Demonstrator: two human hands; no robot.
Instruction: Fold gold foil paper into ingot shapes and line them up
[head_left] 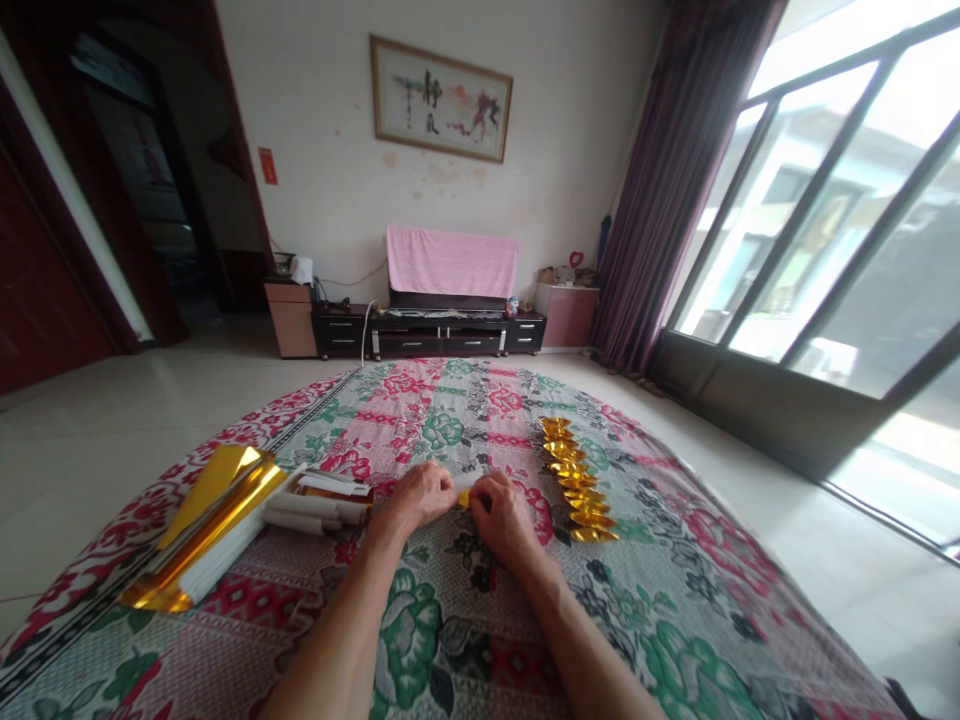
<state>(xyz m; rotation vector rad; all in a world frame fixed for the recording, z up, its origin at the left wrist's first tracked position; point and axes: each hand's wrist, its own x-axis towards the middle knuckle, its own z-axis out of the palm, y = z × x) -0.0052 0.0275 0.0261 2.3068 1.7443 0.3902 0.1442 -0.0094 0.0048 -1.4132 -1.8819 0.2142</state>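
Observation:
Both my hands meet over the middle of the flowered cloth (pixel 420 600). Between them is a small piece of gold and white foil paper (pixel 463 497). My left hand (pixel 425 493) pinches its left side, and my right hand (pixel 501 510) pinches its right side with the fingers curled in. To the right, several folded gold paper pieces (pixel 574 470) with pointed ends lie in a column. On the left rest a stack of gold foil sheets (pixel 225 530) and some rolled white-backed papers (pixel 315 508).
The cloth covers a round-edged surface. Beyond it stand a low black TV cabinet (pixel 442 335) and a pink cloth (pixel 453 262) draped over a screen. A purple curtain (pixel 660 180) and large windows (pixel 817 220) are on the right. A dark doorway (pixel 161 180) opens at the left.

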